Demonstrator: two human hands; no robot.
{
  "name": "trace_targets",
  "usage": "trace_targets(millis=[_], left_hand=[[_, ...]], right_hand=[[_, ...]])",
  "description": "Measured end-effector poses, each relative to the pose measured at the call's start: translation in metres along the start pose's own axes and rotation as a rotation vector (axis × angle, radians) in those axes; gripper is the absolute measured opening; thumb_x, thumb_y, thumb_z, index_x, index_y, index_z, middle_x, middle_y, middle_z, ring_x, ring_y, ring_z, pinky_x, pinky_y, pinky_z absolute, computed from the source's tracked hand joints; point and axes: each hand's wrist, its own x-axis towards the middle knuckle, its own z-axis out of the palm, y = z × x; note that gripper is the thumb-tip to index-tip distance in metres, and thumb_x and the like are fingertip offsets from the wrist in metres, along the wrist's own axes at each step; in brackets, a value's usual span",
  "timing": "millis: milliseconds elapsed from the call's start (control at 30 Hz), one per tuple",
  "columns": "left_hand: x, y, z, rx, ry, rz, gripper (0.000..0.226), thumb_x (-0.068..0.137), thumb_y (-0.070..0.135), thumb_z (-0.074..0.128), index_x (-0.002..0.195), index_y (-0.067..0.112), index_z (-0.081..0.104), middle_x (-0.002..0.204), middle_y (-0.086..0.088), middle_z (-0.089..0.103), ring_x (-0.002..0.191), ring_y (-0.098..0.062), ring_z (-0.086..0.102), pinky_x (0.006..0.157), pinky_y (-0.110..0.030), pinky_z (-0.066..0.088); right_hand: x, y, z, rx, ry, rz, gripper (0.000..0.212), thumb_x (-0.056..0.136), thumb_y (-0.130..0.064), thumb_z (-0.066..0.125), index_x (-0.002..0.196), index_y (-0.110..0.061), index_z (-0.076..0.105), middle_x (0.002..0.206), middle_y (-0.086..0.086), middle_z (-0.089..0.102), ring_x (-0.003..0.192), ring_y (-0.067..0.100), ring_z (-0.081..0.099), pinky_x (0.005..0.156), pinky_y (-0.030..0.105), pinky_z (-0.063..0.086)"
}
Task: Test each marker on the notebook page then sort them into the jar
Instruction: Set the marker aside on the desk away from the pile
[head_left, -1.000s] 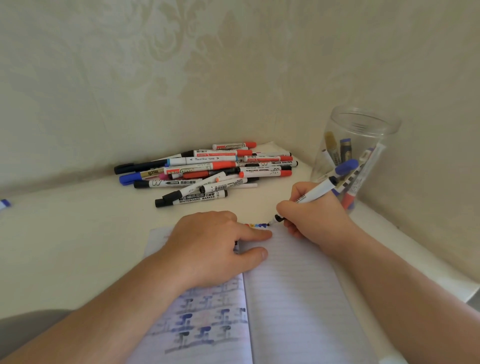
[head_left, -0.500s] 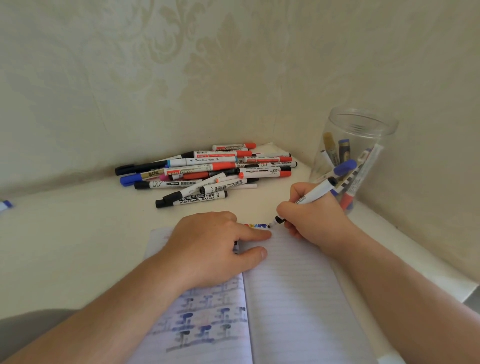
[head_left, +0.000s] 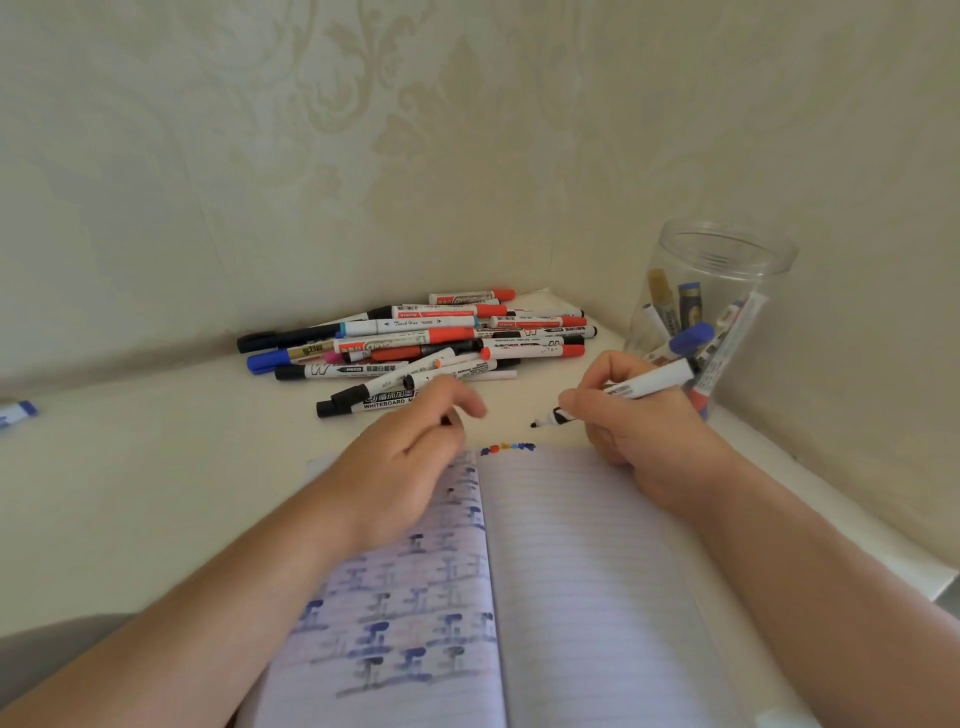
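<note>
From the head view, a white-barrelled marker (head_left: 631, 387) was pinched between the thumb and curled fingers (head_left: 605, 371) of the right hand (head_left: 639, 421). Its uncapped dark tip was pointed left and down, held just above the counter (head_left: 156, 467) beyond the top edge of the notebook (head_left: 571, 571), apart from the paper. Its blue rear end was seen just in front of the jar (head_left: 727, 270).

The left hand (head_left: 410, 457) was raised over the left page, blurred; its fingers (head_left: 462, 400) were loosely curled, and a small dark piece was seen at the fingertips, though whether it was pinched could not be told.

The notebook lay open on the counter, and a short row of coloured test marks (head_left: 506, 448) was seen at the top of the right page, between the two hands and just below the marker's tip. Blue and grey marks were spread over the left page.

A pile of markers (head_left: 431, 343) lay beyond the left hand, near the wall corner. The clear jar stood upright at the right, several markers leaning inside it. A blue-capped item (head_left: 18, 413) lay at the far left edge.
</note>
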Motion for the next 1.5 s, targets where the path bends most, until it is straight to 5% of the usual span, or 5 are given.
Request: trace_targets(millis=[233, 500, 700, 1300, 1500], left_hand=[[0.008, -0.005, -0.004, -0.093, 0.168, -0.058, 0.017, 0.098, 0.023, 0.068, 0.103, 0.038, 0.06, 0.1, 0.016, 0.072, 0.098, -0.007, 0.067, 0.098, -0.04, 0.053], [0.004, 0.003, -0.001, -0.109, 0.194, -0.08, 0.013, 0.094, 0.027, 0.073, 0.101, 0.033, 0.065, 0.095, 0.013, 0.076, 0.087, -0.006, 0.071, 0.092, -0.039, 0.057], [0.004, 0.005, 0.001, -0.116, 0.149, -0.094, 0.013, 0.094, 0.026, 0.072, 0.103, 0.031, 0.063, 0.097, 0.012, 0.078, 0.086, -0.003, 0.072, 0.089, -0.033, 0.057], [0.003, 0.01, 0.01, 0.203, 0.137, 0.042, 0.022, 0.106, 0.03, 0.054, 0.121, 0.038, 0.069, 0.091, 0.017, 0.07, 0.087, 0.001, 0.064, 0.08, -0.022, 0.052], [-0.014, -0.003, -0.059, 0.354, 0.425, 0.103, 0.023, 0.103, 0.02, 0.06, 0.123, 0.026, 0.069, 0.107, 0.016, 0.065, 0.097, -0.005, 0.058, 0.079, -0.008, 0.036]], right_hand=[[-0.007, -0.01, -0.011, 0.231, -0.234, 0.061, 0.024, 0.079, -0.027, 0.062, 0.086, -0.013, 0.081, 0.077, 0.016, 0.067, 0.072, 0.021, 0.06, 0.067, 0.029, 0.048], [-0.002, -0.004, -0.013, 0.206, -0.281, 0.065, 0.048, 0.082, -0.031, 0.044, 0.102, -0.01, 0.082, 0.088, 0.026, 0.072, 0.068, 0.022, 0.051, 0.068, 0.035, 0.044], [-0.004, -0.006, -0.008, 0.081, -0.29, 0.026, 0.014, 0.085, -0.021, 0.055, 0.093, -0.017, 0.066, 0.099, 0.026, 0.076, 0.066, 0.024, 0.049, 0.064, 0.036, 0.04], [-0.003, 0.006, -0.005, -0.341, -0.112, -0.109, 0.012, 0.104, -0.036, 0.059, 0.103, -0.032, 0.07, 0.06, -0.002, 0.053, 0.058, 0.015, 0.04, 0.056, 0.034, 0.034], [-0.01, 0.002, -0.005, -0.027, -0.046, -0.103, 0.074, 0.074, -0.085, 0.059, 0.124, -0.03, 0.067, 0.055, 0.0, 0.041, 0.048, 0.012, 0.03, 0.043, 0.02, 0.024]])
